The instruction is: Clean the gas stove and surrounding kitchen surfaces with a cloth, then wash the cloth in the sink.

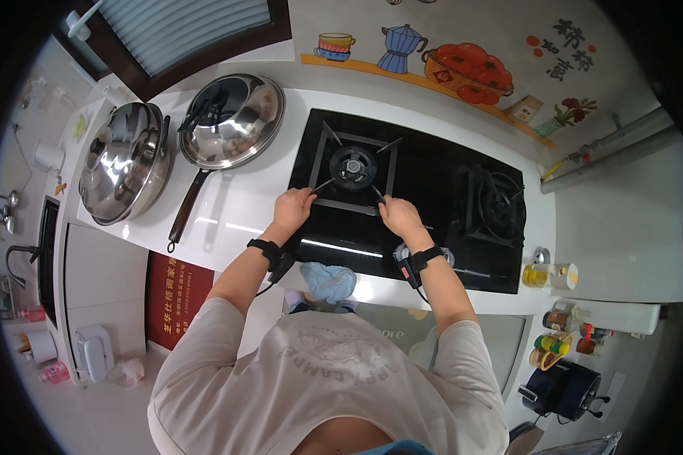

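On the black glass gas hob [432,153], a square metal pan support [394,165] surrounds the left burner [353,167]. My left hand [293,209] grips the support's front left prong or corner, and my right hand [399,215] grips its front right one. Whether the support is lifted or resting on the glass cannot be told. A second pan support with its burner [496,205] sits at the hob's right end. A light blue cloth [328,281] lies at the counter's front edge, between my forearms.
Left of the hob stand a lidded pan [233,122] with its handle [189,207] towards me and a large lidded wok [125,165]. An oil jar [535,276] and a small metal cup [541,255] stand right of it. Spice bottles [558,321] and a dark blue appliance [560,389] are at lower right.
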Motion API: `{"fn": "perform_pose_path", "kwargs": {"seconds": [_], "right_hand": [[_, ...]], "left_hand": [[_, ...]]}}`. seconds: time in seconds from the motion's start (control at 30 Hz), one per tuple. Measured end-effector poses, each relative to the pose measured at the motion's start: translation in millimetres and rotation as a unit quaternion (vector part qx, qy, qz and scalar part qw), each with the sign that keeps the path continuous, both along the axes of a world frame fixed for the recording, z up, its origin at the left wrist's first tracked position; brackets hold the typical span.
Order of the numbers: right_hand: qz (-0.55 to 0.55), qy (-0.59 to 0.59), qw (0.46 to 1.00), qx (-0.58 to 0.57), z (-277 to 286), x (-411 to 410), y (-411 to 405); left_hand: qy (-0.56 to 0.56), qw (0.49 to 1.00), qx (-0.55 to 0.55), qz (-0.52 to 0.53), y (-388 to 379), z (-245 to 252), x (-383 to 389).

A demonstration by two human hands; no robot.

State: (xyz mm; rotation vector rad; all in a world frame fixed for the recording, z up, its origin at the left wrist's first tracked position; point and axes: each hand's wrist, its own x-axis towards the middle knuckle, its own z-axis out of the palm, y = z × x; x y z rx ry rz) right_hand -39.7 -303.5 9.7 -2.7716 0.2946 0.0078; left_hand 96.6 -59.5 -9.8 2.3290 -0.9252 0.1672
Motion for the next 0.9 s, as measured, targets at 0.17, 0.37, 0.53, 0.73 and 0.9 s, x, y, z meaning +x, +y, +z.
{"fn": "perform_pose_path", "kwargs": {"seconds": [0.17,0.37,0.53,0.73,0.9], "right_hand": [[-0.002,0.001,1.0,0.012,-7.0,4.6,-2.6],[0.004,0.005,1.0,0.008,-4.4,7.8,-1.8],[-0.014,0.024,1.0,0.004,1.5,8.6,2.3],[-0.041,0.029,0.999,-0.011,5.1,2.4,14.3],[-0.059,-0.046,0.997,-0.007,-9.7,-4.6,17.7]], "left_hand": [[0.004,1.0,-0.002,-0.001,-2.5,-4.1,4.2],[-0.008,1.0,-0.001,-0.003,-0.1,-12.7,5.8],[0.007,1.0,0.019,-0.011,-0.4,-8.3,9.9],[0.048,0.998,0.039,-0.012,2.0,-4.1,11.5],[0.101,0.992,0.069,-0.004,-3.0,2.4,12.6]]}}
